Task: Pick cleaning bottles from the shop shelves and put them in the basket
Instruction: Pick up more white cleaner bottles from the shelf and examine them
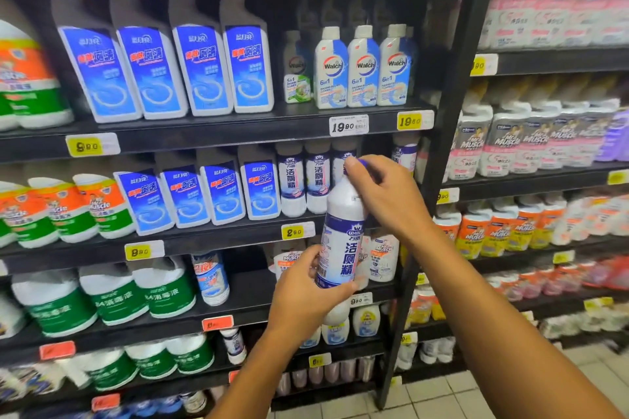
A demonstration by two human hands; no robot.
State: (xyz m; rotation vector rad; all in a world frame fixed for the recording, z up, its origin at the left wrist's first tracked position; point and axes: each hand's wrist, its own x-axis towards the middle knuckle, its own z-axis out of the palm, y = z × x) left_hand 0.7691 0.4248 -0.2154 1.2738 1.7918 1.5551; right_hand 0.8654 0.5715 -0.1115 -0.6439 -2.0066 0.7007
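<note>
Both hands hold 1 white bottle with a purple and blue label (342, 241) in front of the black shelves (211, 133). The bottle stands almost upright, tilted a little, and it is off the shelf, in the air before the second and third shelf boards. The left hand (306, 289) grips the lower part of the bottle, with the thumb on the front of the label and the fingers curled behind it. The right hand (381, 194) is at the top, where its fingers curl around the neck and the purple cap (361, 163), which shows only a little between the fingertips.

Just behind the bottle, on the second shelf, 2 more bottles of the same kind (304, 180) stand side by side, and next to them on the left is a row of blue-labelled bottles (204, 194). The top shelf carries 3 Walch bottles (364, 68) in a row. Yellow price tags (410, 121) sit on the shelf edges. No basket shows in this view.
</note>
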